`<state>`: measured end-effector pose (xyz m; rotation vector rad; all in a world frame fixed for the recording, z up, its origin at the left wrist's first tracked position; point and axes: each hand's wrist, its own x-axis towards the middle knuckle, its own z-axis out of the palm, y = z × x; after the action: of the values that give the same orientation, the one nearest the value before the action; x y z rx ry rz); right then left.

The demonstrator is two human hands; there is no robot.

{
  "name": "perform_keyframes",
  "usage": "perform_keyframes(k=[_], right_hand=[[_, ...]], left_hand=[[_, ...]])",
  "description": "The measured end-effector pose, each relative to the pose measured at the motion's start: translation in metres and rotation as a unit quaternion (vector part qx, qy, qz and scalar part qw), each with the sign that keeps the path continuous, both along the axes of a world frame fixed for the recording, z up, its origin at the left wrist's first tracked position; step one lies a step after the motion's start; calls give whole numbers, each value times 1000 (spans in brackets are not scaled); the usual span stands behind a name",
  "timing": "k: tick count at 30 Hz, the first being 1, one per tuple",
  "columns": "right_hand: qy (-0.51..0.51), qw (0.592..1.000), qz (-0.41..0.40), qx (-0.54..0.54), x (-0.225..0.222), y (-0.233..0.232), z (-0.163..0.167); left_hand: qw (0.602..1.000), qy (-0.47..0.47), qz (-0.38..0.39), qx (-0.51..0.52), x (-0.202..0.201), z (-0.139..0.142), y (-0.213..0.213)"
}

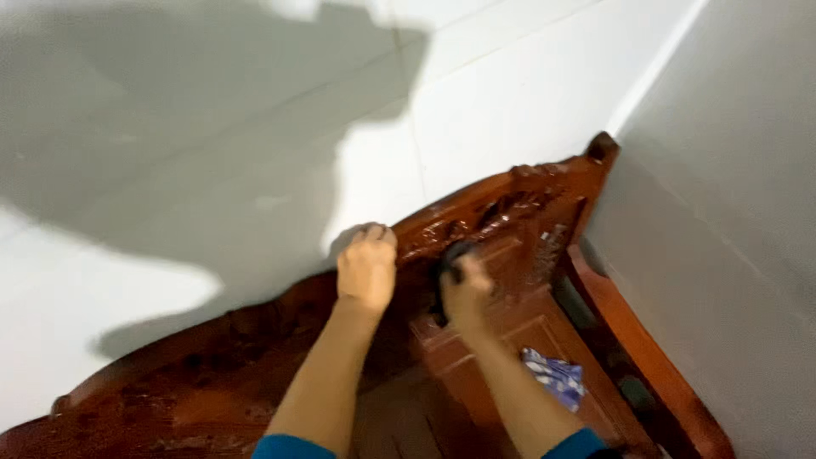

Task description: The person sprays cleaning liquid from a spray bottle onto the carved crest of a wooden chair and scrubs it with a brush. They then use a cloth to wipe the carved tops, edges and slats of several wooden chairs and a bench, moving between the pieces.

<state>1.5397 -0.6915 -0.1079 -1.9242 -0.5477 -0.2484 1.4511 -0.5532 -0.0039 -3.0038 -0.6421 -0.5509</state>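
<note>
fingers of the left hand were curled over the carved top rail of the wooden frame; the right hand pinched a dark cloth against the carving just beside it. how much was wiped could not be told. wall stood close on the right; open floor lay beyond the rail.

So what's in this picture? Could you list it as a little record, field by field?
Setting: white tiled floor beside a pale wall
Furniture: carved reddish wooden piece, glossy, set close to the wall
Left hand: closed over the carved top edge
Right hand: fingers wrapped round a small dark thing, pressed to the wood; what it is cannot be told
Also there: blue-and-white patterned scrap lying on the wood
Sleeves: blue
</note>
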Motion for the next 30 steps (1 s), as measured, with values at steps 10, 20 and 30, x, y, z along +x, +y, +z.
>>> perform_keyframes(k=[10, 20, 30], right_hand=[[254, 966, -40, 9, 74, -108, 42], [481, 876, 6, 45, 128, -83, 23], [277, 930, -215, 115, 257, -113, -7]], left_hand=[[1000, 19, 4, 9, 60, 12, -66], [943, 283, -47, 169, 213, 15, -125], [974, 31, -41, 221, 206, -9, -130]])
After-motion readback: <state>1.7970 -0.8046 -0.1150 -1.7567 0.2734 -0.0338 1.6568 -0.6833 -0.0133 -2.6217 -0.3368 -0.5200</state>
